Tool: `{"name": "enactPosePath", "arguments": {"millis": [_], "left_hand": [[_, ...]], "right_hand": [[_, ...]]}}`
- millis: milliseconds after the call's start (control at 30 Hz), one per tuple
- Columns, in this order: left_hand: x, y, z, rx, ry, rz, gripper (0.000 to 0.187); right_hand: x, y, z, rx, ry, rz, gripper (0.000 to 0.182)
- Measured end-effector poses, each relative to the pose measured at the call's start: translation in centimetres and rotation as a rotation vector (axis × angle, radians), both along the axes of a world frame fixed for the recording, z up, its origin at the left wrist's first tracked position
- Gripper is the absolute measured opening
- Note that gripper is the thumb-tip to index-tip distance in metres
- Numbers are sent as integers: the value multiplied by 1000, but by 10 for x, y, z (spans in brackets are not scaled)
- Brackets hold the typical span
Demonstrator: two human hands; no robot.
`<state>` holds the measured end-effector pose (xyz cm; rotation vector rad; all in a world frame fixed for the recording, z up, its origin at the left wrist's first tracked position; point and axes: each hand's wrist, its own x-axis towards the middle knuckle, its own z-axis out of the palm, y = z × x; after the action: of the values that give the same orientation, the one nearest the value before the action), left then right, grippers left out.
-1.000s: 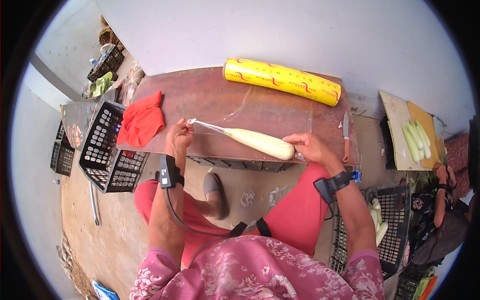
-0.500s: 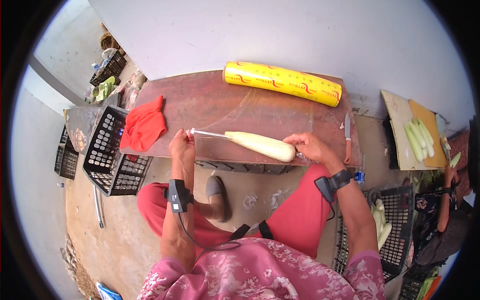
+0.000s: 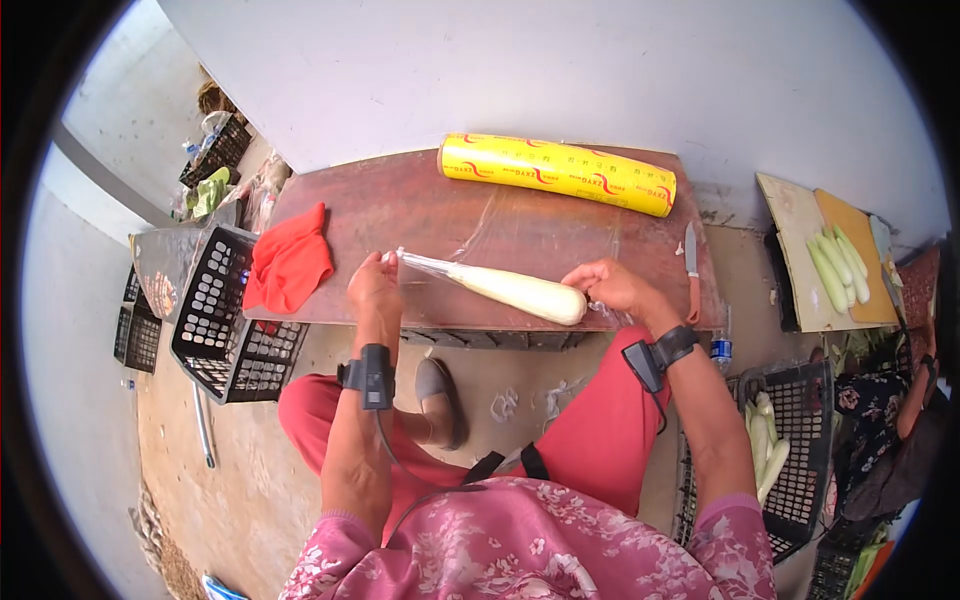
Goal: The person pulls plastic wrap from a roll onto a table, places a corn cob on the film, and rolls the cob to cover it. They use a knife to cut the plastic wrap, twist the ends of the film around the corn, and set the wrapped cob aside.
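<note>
A long, pale, tapering vegetable lies slanted over the front part of the reddish-brown table, its thick rounded end to the right. Clear plastic film covers it and runs on past the thin end as a narrow gathered tail. My left hand is closed, pinching that tail at its tip. At the thick end, my right hand has its fingers curled round some bunched film, just beside the vegetable; the exact grip is partly hidden.
A yellow film roll lies along the table's back. A knife rests at the right edge, a red cloth at the left. Black crates stand left, another crate with vegetables right. Several pale vegetables lie on a board near another person's arm.
My left hand has come slightly right and up, and the film tail now looks shorter and more bunched. My right hand stays at the thick end. The view has tilted a little.
</note>
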<state>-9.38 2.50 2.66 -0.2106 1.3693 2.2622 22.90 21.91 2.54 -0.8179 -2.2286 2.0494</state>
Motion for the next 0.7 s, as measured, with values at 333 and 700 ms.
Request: {"name": "enactPosePath", "arguments": {"millis": [333,700], "left_hand": [[57,-3,7,-977,1418,-256,67],[64,8,14,-1238,1718,-380,84]], "right_hand": [[-3,1,-2,61,-53,-47,45],[-5,-7,1,260,-48,-84,38]]}}
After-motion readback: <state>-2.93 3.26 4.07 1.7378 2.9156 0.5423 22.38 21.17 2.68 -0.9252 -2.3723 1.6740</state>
